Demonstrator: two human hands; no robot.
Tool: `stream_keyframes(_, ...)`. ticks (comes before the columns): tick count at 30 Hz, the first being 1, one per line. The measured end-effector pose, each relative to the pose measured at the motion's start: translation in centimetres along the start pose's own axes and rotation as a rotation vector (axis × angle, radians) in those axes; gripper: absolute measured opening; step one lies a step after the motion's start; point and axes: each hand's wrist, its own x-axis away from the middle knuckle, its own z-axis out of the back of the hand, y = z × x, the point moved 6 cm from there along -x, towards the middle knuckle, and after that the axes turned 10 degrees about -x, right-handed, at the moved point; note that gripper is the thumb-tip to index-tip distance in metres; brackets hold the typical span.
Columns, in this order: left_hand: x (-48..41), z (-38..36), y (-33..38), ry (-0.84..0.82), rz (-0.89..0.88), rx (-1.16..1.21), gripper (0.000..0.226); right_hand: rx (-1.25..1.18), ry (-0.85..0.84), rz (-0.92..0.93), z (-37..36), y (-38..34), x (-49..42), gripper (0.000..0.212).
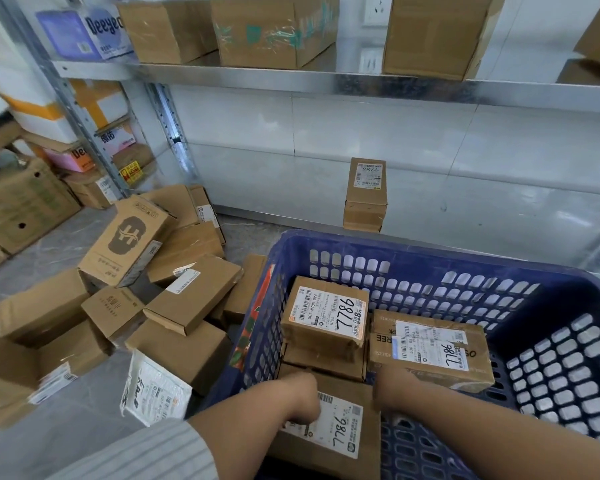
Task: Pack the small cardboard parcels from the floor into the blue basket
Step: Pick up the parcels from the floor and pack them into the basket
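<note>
Parcel sits between both hands in blue basket, long axis pointing away from wrists; left hand seems curled on it, right hand grip unclear, fingers hidden.

Grey marbled floor meets a pale, glossy wall — metal shelving runs above.

Two arms of one person. The left arm wears a pale grey ribbed knit sleeve, its fine ridges running lengthwise, with a loose cuff ending partway along the forearm. The right forearm is bare. The left hand and right hand are uncovered.
</note>
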Motion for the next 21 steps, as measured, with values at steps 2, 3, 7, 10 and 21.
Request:
stream_keyframes(2, 1.8, 1.5, 0.2, 0.036, -0.054, 0.059, 0.036, -0.037, -0.03, 0.029, 1.7, -2.3, 1.2, 0.023)
stream_keyframes(3, 2.3, 2.5, 0.3, 0.058, -0.095, 0.088, 0.037, -0.095, -0.053, 0.054, 2.5, -3.6, 2.0, 0.02)
stream_keyframes(7, 7.0, 6.7, -1.2, 0.026, -0.248, 0.482, 0.033, -0.206, -0.113, 0.317, 5.4, -10.5, 6.5, 0.004)
stream_keyframes(10, 10.3, 10.4, -3.7, 0.011, -0.332, 0.858, 0.036, -0.225, -0.062, 0.461, 7.6, -15.2, 8.6, 0.005)
stream_keyframes(21, 8.7, 11.7, -21.1, 0.467, 0.119, 1.403, 0.038, -0.531, 0.096, 0.678, 7.5, -27.3, 8.3, 0.026)
